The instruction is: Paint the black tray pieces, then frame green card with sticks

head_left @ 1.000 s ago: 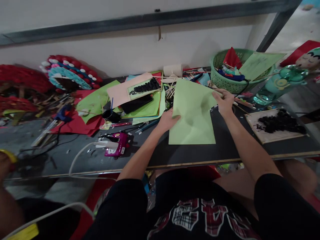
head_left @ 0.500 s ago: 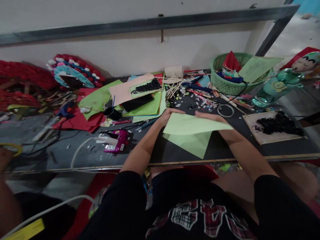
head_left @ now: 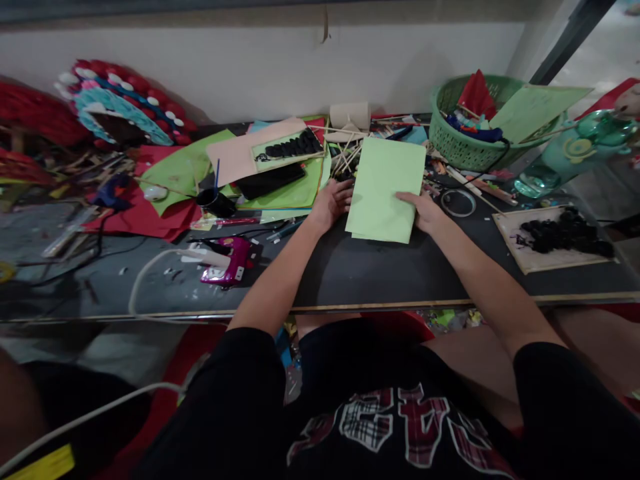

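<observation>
A pale green sheet of paper point(head_left: 384, 180), folded over so two layers show at its lower edge, stands in the middle above the dark tabletop. My right hand point(head_left: 423, 208) grips its right edge, thumb on the front face and fingers partly hidden behind. Just off the paper's left edge is my left hand point(head_left: 333, 203), fingers spread and apparently holding nothing. Left of that hand lie a pen point(head_left: 293, 228) and a stack of coloured paper point(head_left: 313, 187) with a small panel of black curled pieces point(head_left: 295, 145) on top.
A purple power strip point(head_left: 227, 261) with a white cord sits at left, near a black cup point(head_left: 216, 202). Behind are thin sticks and a paper roll point(head_left: 350, 115). To the right are a green basket point(head_left: 460, 137), a bottle point(head_left: 555, 163), a tape ring point(head_left: 458, 203) and a board point(head_left: 530, 257).
The green paper has turned from lying slantwise with a loose flap to a narrower upright folded shape. My left hand has come away from it. The view has tipped downward.
</observation>
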Action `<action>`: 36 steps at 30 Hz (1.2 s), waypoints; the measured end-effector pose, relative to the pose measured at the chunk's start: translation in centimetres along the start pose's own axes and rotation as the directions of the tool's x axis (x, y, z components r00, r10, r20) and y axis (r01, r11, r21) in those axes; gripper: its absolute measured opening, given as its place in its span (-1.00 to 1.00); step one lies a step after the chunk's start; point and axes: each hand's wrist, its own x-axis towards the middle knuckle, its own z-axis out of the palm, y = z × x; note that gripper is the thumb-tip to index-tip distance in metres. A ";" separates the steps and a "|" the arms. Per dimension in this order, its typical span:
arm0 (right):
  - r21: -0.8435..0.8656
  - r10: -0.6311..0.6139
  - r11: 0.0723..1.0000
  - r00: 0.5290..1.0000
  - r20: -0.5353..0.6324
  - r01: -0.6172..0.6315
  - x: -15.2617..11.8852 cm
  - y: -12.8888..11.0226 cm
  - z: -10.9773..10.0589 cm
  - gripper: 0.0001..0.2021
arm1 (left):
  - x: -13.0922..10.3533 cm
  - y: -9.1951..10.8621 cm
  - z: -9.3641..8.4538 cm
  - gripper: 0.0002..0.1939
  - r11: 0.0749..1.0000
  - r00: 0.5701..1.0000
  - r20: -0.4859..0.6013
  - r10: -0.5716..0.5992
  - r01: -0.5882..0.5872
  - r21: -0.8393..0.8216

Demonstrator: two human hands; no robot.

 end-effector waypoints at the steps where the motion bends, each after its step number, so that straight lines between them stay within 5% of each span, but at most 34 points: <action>1: -0.003 -0.004 1.000 1.000 0.003 0.004 0.0 0.1 0.1 -0.46 | 0.0 -0.2 0.1 -0.39 1.000 1.000 -0.018 0.025 -0.025 0.018; 14: -0.214 0.114 0.974 0.978 0.177 -0.074 0.3 -0.3 -1.1 -0.42 | -0.3 -0.5 1.3 -0.68 0.976 0.987 -0.131 0.089 -0.060 0.210; 17: -0.219 0.084 0.974 0.985 0.147 -0.050 0.5 0.0 -1.0 -0.43 | -0.6 -0.4 1.5 -0.69 0.973 0.979 -0.173 0.111 -0.072 0.217; 23: -0.184 -0.246 0.957 0.964 -0.098 0.225 1.6 1.2 -1.3 -0.47 | -1.0 -0.4 1.4 -0.67 0.947 0.988 -0.081 0.129 -0.098 0.306; 31: -0.093 -0.152 0.985 0.988 -0.034 0.148 2.0 1.0 -1.5 -0.54 | -0.7 -0.6 1.4 -0.64 0.934 0.963 -0.144 0.228 -0.174 0.312; 36: -0.062 -0.162 0.985 0.985 -0.060 0.158 1.7 0.5 -1.5 -0.47 | -1.7 -0.5 1.7 -0.65 0.867 0.979 0.012 0.201 -0.184 0.463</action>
